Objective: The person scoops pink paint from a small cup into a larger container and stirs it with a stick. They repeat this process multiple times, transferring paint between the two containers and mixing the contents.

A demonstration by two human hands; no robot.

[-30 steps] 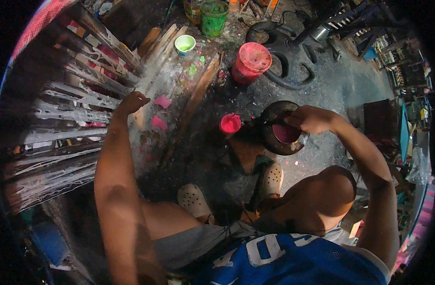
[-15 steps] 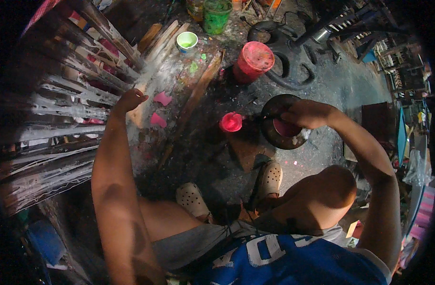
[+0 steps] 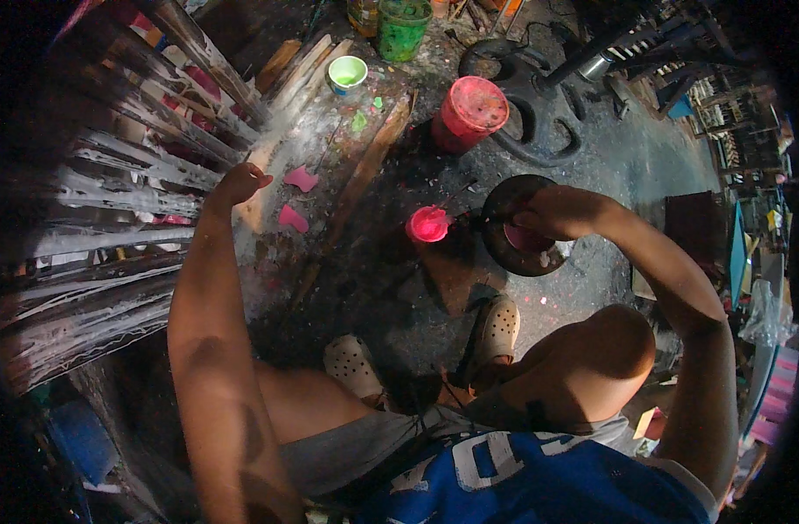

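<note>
My left hand (image 3: 245, 182) is at the near end of a pale wooden strip, beside a stack of whitish slats (image 3: 146, 203). Its fingers are curled together; whatever they grip is hidden. Over a dark round ring-shaped object (image 3: 519, 194) hangs my right hand (image 3: 564, 212), its fingers closed and pointing down. A pink patch (image 3: 523, 237) shows in the ring's middle, under the fingers. I cannot make out what this hand holds. Left of the ring stands a small cup of bright pink paint (image 3: 429, 224). Two pink cut-out pieces (image 3: 301, 179) lie near my left hand.
A red lidded bucket (image 3: 471, 113) stands farther off, with dark curved tubing (image 3: 539, 153) beside it. At the back are a green-stained bucket (image 3: 404, 31) and a white cup with green paint (image 3: 347, 73). A wooden plank (image 3: 371, 162) lies across the floor.
My right hand has shifted slightly left over the dark ring. The left hand keeps its place by the slats. The whole view has moved a little.
</note>
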